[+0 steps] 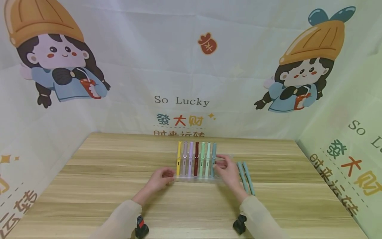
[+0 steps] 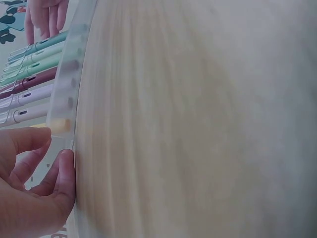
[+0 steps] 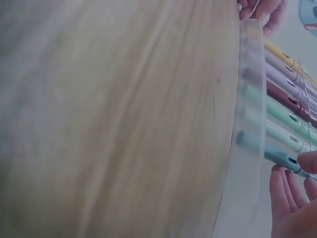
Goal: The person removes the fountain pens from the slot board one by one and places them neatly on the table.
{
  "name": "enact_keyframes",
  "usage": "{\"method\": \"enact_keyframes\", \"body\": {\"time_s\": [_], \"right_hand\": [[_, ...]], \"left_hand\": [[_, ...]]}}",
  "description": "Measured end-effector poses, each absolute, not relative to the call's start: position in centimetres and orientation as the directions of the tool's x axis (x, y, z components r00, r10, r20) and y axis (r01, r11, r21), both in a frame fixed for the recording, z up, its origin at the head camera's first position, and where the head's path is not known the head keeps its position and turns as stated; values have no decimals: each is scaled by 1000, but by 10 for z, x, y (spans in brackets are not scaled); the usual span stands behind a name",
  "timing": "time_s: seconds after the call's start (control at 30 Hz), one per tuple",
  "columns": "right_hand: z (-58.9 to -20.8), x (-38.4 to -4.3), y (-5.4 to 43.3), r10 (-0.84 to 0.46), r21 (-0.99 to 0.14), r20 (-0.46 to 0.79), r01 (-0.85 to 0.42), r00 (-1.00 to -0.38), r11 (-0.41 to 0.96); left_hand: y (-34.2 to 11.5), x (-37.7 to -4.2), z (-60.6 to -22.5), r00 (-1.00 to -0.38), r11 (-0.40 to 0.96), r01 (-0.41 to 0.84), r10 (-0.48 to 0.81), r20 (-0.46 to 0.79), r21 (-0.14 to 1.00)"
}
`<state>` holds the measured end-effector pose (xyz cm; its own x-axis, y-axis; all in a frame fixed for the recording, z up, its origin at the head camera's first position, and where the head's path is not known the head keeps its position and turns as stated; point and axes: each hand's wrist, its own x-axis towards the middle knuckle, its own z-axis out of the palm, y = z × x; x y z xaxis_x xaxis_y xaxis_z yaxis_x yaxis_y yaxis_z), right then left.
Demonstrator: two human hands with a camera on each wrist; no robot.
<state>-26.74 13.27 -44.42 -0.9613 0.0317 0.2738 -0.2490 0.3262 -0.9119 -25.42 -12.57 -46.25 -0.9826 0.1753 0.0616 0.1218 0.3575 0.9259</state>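
Observation:
A clear pen holder stands on the table with several pens in a row. From the left come a yellow pen, two purple ones, a dark red pen, two pale green ones and a teal pen at the right. My left hand holds the holder's left end, thumb and fingertips close about its corner in the left wrist view. At the other side my right hand pinches the teal pen, its thumb over the barrel and fingers below.
Two more teal pens lie side by side on the wooden table, right of my right hand. A printed cloth hangs behind the table and along its sides. Each wrist carries a small black camera.

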Motion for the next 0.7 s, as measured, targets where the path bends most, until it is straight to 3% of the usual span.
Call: {"method": "enact_keyframes", "body": {"time_s": [0.7], "right_hand": [[-447, -273, 126, 31, -939, 208, -191, -978, 287]], "left_hand": [[-127, -254, -463, -980, 359, 139, 184, 76, 923]]}}
